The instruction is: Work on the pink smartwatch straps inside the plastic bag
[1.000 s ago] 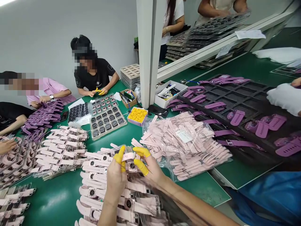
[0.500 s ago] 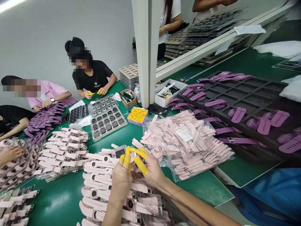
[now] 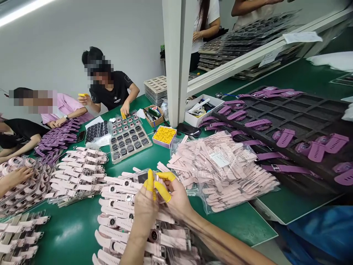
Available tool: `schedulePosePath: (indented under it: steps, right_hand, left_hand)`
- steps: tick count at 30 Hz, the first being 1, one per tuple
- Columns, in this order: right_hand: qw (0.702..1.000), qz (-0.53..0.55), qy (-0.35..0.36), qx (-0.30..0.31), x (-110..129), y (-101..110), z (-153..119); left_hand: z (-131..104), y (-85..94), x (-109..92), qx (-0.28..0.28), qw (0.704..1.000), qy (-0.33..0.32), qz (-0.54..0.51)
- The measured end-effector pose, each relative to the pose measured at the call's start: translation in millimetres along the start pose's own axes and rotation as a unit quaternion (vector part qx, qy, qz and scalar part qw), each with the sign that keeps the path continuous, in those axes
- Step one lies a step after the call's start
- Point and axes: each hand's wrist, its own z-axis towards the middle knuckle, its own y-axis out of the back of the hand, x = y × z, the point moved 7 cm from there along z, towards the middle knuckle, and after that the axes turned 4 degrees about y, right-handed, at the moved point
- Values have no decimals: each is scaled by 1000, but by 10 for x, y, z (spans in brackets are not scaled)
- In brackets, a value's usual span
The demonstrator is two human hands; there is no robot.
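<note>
My left hand [image 3: 145, 206] and my right hand [image 3: 176, 197], both with yellow finger cots, meet over the watches with pink straps [image 3: 118, 213]. The fingertips of both are pinched around a small silvery piece [image 3: 156, 177], mostly hidden by the fingers; its exact kind does not show. The pink-strapped watches lie in rows on stacked clear trays under my wrists. Just beyond my fingers is a dark-faced watch [image 3: 142, 178] in clear plastic. Right of my hands lies a clear bag of loose pink watch straps [image 3: 215, 165].
A box of yellow finger cots [image 3: 164, 136] and a tray of dark watch faces [image 3: 129, 143] stand further back. A white post [image 3: 176, 66] rises behind them. Purple-strapped watches [image 3: 285, 137] rest on a black foam tray at right. Co-workers sit at the far left.
My hands stay pinched together, and the silvery piece is now more covered by the fingers. The view has shifted slightly. The co-worker in black has raised one hand and lowered the other to a tray.
</note>
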Motion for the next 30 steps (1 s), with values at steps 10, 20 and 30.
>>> schedulePosePath:
  steps: [10,20,30]
  right_hand:
    - [992,-120,29,34,153,64,13]
    - [827,-413,367,105,647,-90,-229]
    - [839,-442,281,148,434,-11,-308]
  left_hand:
    - [-48,-80,53,122,958,151,-211]
    - [133,206,-221,14,960,30,-277]
    - [29,353,239,-137,860,261,-416]
